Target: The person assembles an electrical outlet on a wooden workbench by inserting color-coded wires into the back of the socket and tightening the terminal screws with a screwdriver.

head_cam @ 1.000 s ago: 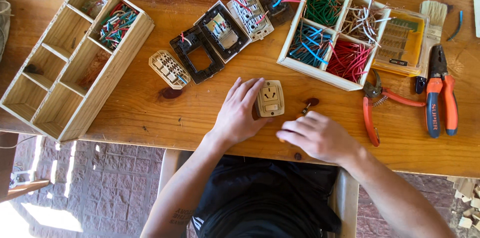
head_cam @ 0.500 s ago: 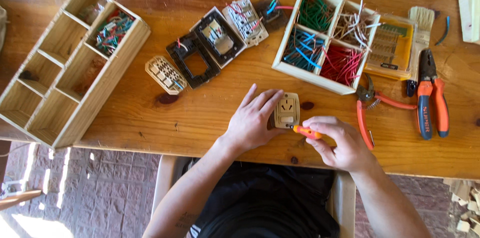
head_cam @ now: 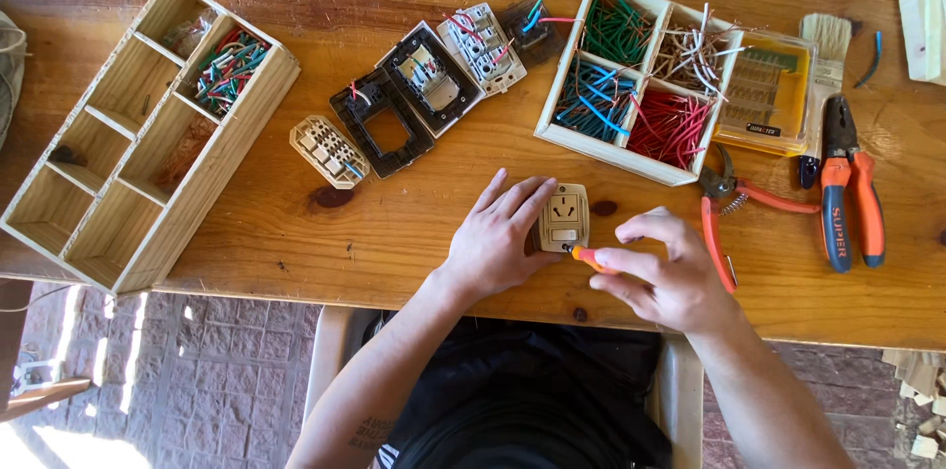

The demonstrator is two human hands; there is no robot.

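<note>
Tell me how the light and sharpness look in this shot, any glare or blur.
Head view: strong sun from the left, bright patches on the paving below; the left hand shades the beige socket; everything is sharp, including the right hand.
</note>
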